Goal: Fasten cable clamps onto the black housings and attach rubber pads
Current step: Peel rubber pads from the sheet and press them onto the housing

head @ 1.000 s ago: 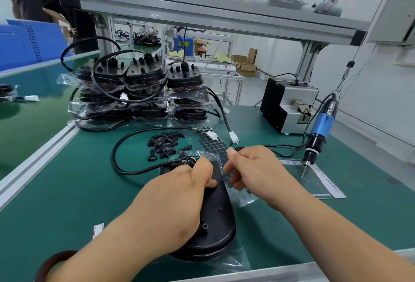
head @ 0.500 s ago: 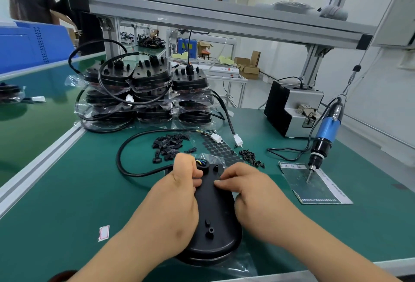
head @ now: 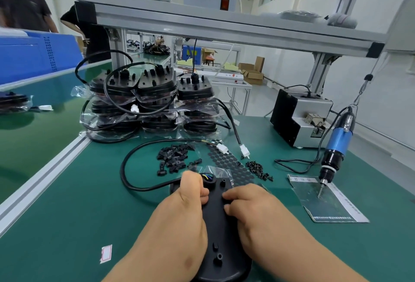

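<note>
The black housing lies flat on the green bench, close to the near edge and right in front of the person; it is a long, rounded matte shell with small raised posts and screw bosses on its upper face, and a round port at the far end where coloured wires show. The left hand is wrapped round its left edge, thumb up beside that port. The right hand clasps the right edge with bent fingers, tips pressed on the top face; whether anything small sits under them I cannot tell. A black cable loops away from the port to the left and ends in a white plug. Just beyond lie a heap of black cable clamps, a sheet of round rubber pads and a scatter of black screws. To the right a blue electric screwdriver hangs tip-down on a paper sheet. Behind, bagged housings stand stacked.
</note>
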Available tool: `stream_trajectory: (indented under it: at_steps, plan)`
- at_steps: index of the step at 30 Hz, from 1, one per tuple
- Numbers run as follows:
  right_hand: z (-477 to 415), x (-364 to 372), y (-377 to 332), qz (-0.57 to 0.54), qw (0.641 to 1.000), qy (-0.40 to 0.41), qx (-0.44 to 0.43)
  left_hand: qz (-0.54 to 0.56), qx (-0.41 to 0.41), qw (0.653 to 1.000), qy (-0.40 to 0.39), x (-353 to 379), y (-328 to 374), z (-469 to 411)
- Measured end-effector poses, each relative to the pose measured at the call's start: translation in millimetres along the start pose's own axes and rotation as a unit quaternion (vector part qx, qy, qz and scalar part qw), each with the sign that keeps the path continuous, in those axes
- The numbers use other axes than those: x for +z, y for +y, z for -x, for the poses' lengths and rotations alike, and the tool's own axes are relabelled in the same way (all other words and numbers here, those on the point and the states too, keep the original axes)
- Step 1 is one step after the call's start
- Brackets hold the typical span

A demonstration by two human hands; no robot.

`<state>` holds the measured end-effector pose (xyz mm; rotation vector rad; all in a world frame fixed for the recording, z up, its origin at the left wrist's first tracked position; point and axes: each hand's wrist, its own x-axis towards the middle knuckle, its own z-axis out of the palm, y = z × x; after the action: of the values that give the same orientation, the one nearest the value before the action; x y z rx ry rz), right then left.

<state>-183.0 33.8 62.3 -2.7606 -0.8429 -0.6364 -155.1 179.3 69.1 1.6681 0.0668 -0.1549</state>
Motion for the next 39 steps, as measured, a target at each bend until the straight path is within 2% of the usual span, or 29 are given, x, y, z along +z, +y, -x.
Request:
stream_trajectory:
  at_steps: [2,4,6,7,10,12,14,16,21,23,25,26,28,31,33,36,37,39]
  plan:
    - [1,1,0,-0.007,1.0,0.003,-0.008,-0.115,0.113,0.987,-0.008,-15,-6,15]
    - [2,2,3,-0.007,1.0,0.005,-0.022,-0.24,0.243,0.94,-0.023,-41,0,7]
    - [3,2,6,-0.002,1.0,0.007,-0.025,-0.296,0.281,0.912,0.045,-71,17,-32]
    - [3,4,7,0.001,0.999,0.015,-0.028,-0.319,0.258,0.907,0.091,-84,27,-58]
    - [2,8,7,0.008,0.999,0.032,-0.033,-0.41,0.111,0.885,0.19,-122,31,-130]
    - [1,9,8,0.016,0.998,0.045,-0.038,-0.499,0.025,0.847,0.18,-134,12,-159]
    - [1,10,8,0.009,0.997,0.063,-0.042,-0.59,-0.038,0.791,0.159,-136,-4,-173]
    - [1,9,8,0.013,0.996,0.079,-0.047,-0.617,-0.06,0.768,0.163,-131,-11,-177]
    - [4,8,6,0.007,0.997,0.076,-0.027,-0.586,-0.061,0.788,0.178,-119,-1,-165]
    - [6,7,7,-0.008,0.998,0.059,-0.029,-0.521,-0.016,0.834,0.181,-123,11,-162]
    - [5,0,7,-0.02,0.999,0.026,-0.012,-0.375,0.025,0.906,0.194,-129,30,-155]
    - [4,-5,6,-0.048,0.999,0.006,0.022,-0.282,0.041,0.938,0.198,-130,42,-148]
    - [-2,-14,6,-0.142,0.986,0.008,0.092,-0.131,0.065,0.973,0.181,-130,68,-128]
    - [-22,-37,3,-0.279,0.937,0.089,0.189,-0.043,0.118,0.981,0.148,-122,97,-88]
    - [-39,-53,-2,-0.358,0.898,0.091,0.24,-0.03,0.166,0.978,0.122,-113,106,-57]
    - [-59,-68,-20,-0.473,0.838,0.084,0.258,-0.041,0.232,0.97,0.063,-90,102,-4]
    - [-63,-70,-29,-0.496,0.826,0.081,0.254,-0.066,0.251,0.965,0.039,-80,97,13]
    - [-64,-69,-43,-0.49,0.834,0.086,0.236,-0.127,0.291,0.948,-0.014,-58,83,44]
